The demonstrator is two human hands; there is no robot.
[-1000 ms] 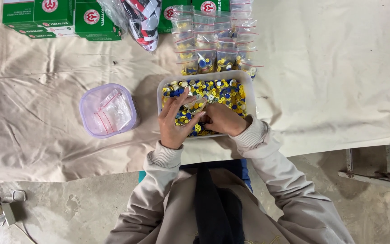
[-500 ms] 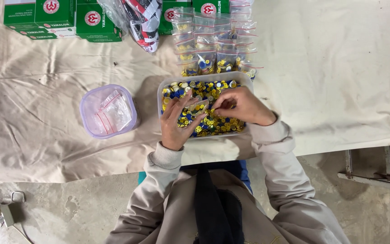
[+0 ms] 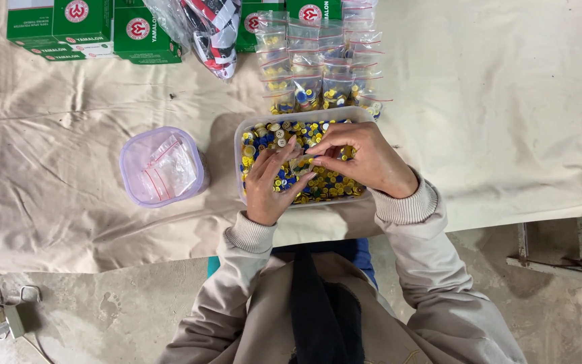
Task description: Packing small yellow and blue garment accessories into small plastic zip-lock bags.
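Note:
A clear plastic tub (image 3: 240, 138) full of small yellow, blue and white buttons (image 3: 267, 135) sits on the cloth-covered table in front of me. Both hands hover over it. My left hand (image 3: 271, 182) lies palm up with a few buttons on it. My right hand (image 3: 362, 158) is curled, its fingertips pinching something small against the left fingers, apparently a little clear bag (image 3: 299, 164). What the right fingers pinch is too small to name for sure.
A round clear tub (image 3: 129, 162) holding empty zip bags (image 3: 170, 168) stands to the left. Rows of filled small zip bags (image 3: 318, 61) lie behind the button tub. Green boxes (image 3: 82, 27) and a crumpled plastic bag (image 3: 203, 30) sit at the back. Concrete floor lies below the table edge.
My right hand has lifted from low in the tub toward its middle and met the left fingertips. The left hand has stayed palm up over the buttons.

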